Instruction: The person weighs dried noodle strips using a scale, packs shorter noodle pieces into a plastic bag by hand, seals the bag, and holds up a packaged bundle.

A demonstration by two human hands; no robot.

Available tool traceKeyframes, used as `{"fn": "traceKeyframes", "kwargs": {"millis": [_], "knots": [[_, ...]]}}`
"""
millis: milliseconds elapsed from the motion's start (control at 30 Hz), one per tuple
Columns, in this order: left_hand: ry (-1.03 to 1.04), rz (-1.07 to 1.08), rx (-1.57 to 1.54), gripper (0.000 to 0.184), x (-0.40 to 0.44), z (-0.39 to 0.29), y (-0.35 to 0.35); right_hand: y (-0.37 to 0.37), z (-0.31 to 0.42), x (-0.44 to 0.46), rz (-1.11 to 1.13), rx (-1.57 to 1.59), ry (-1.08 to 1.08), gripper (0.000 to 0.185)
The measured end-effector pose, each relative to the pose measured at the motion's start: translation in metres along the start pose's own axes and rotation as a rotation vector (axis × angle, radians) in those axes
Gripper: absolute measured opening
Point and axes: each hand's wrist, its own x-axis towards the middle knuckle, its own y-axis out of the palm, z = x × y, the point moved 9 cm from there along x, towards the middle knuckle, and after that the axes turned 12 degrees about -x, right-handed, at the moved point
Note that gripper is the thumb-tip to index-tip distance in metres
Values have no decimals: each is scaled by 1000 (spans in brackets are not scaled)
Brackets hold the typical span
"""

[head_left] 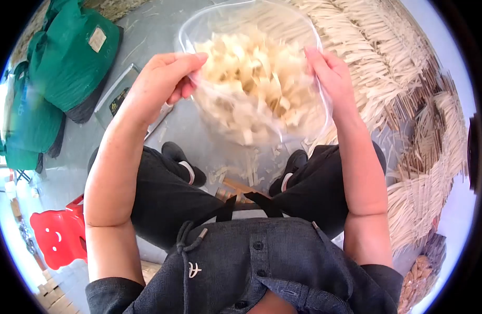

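**Loaded clear bag (214, 112) held by its rim from both sides**

The clear bag is in front of the person, beyond the near edge of the knees and between the two hands, its mouth spread wide and facing up. Pale, curled strips (256, 68) fill much of it. The left hand (170, 78) grasps the left side of the rim, thumb laid toward the strips and fingers curled under; the right hand (330, 73) pinches the right side, though blur softens its fingertips. Whether the bottom of the bag rests on the floor (146, 34) or hangs just clear of it, I cannot tell.

The step in hand looks like handling the filled bag by its opening — the smeared look of the strips suggests a shake or a shift to settle them. From such a hold, the next move would call for both sides of the rim kept level and firmly pinched, since a slack edge could let the light strips slide over the near side.

To the far right lies a broad spread of fringed material (366, 47); far left stand green sacks (76, 52), with a red stool (57, 235) nearer on that side. Scraps (251, 167) lie on the floor between the shoes (186, 167).
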Motion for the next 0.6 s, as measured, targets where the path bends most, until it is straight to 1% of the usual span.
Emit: {"fn": "traceKeyframes", "kwargs": {"millis": [33,100,133,167,200,233,267,300,333,400,433,467,533,567,600], "knots": [[8,3,5,32,9,5,-3,4,-33,17,-88,154,-31,33],[-128,-77,92,32,29,30,-12,12,-47,24,-62,133,-24,33],[-110,-79,97,32,31,28,-16,16,-48,30,-25,113,0,33],[-91,-122,114,33,31,26,-24,20,-51,34,-21,-396,29,32],[-83,-164,132,33,31,25,-30,26,-40,38,-24,-391,18,32],[-71,-219,150,32,26,16,-31,35,-14,35,8,-263,-108,31],[68,-154,118,32,22,-5,-32,38,10,21,48,-129,-200,31],[14,-142,75,32,17,-4,-36,28,21,22,118,39,-94,32],[7,-136,29,32,20,-5,-39,28,8,30,113,39,-95,32],[-75,-180,81,30,27,22,-49,24,-43,52,-35,84,80,34],[-82,-181,116,30,33,27,-53,30,-44,59,-35,-136,16,37],[-101,-182,151,30,36,33,-55,33,-51,59,-34,-137,13,37],[-71,-187,171,30,33,30,-41,50,-23,52,-19,-257,-169,38],[-50,-192,190,30,34,30,-37,48,-10,50,14,-262,-198,39],[-74,-190,192,30,29,27,-39,45,-1,47,24,-255,-177,39]]}}
